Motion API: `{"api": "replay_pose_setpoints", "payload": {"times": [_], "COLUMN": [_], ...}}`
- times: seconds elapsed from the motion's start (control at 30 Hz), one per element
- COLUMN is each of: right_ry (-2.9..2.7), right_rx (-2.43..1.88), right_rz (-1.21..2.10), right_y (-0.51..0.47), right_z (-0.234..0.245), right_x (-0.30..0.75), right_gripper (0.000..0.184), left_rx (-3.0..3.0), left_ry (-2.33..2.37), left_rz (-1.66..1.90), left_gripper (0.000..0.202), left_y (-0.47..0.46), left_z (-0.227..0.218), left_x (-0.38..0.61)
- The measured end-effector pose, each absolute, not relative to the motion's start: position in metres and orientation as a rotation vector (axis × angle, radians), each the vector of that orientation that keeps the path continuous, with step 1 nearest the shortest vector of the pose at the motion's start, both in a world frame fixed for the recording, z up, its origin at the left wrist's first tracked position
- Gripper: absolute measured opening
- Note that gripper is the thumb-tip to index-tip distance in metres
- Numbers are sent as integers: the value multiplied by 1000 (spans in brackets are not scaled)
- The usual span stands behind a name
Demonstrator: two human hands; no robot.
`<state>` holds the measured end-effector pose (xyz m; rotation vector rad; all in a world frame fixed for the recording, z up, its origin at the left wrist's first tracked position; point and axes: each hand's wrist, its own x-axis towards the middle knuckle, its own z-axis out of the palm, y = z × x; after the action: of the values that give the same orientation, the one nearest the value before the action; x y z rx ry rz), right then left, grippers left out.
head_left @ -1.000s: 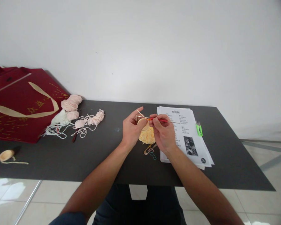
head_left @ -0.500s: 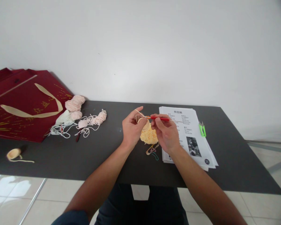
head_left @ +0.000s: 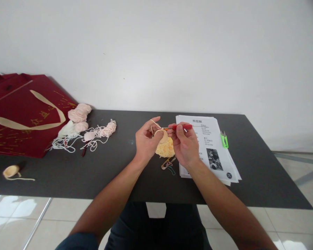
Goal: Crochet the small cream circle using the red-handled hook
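1. Red-handled, a slim crochet hook point(head_left: 186, 127) sat pinched in the nearly closed right hand point(head_left: 184, 144) in the head view, its tip at a small round cream crocheted piece point(head_left: 162, 138).
2. The left hand point(head_left: 146, 142), partly curled, pinched that piece above the dark flat table point(head_left: 114, 177), index finger raised under cream yarn point(head_left: 154, 122).
3. A yellow yarn ball point(head_left: 165, 149) lay beneath.

The left hand point(head_left: 146, 140) partly hides the crochet piece point(head_left: 163, 138), and the view's left edge crops the red bag point(head_left: 28, 111).
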<state>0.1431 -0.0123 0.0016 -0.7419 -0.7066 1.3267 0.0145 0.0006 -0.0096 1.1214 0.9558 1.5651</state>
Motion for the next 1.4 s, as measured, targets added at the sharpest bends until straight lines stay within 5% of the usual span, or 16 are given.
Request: {"api": "replay_pose_setpoints", "payload": {"times": [1.4], "right_ry": [-932], "right_rx": [-623], "right_rz": [1036], "right_y": [-11], "right_z": [-8], "right_x": [144], "right_gripper": [19], "left_rx": [1225], "left_ry": [1050], "left_rz": [1657], "left_gripper": [36], "left_y": [-3], "left_z": [-8], "left_x": [16]}}
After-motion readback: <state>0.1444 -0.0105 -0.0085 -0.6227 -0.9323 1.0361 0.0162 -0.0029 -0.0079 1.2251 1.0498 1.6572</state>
